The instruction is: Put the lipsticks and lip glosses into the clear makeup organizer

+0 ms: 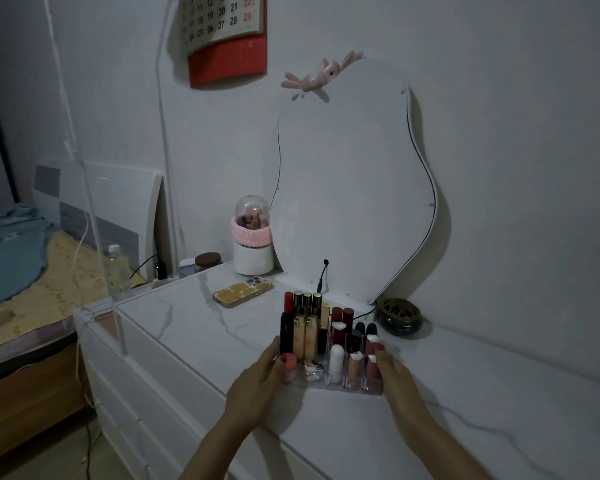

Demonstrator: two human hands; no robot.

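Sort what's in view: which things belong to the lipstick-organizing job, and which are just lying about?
Job: clear makeup organizer; lipsticks and lip glosses standing in it; left hand and right hand holding its sides.

Lying about: phone; mirror; domed brush holder; dark round dish; wall calendar.

The calendar (224,26) is cut off by the top edge. Left hand (257,379) hides the organizer (343,388)'s left wall. Both forearms leave the frame's bottom.

You're working in dim, bluish light; the mirror (354,188) throws a soft shadow rightward on the wall (516,133), and wide-angle distortion bends your frame's edges.
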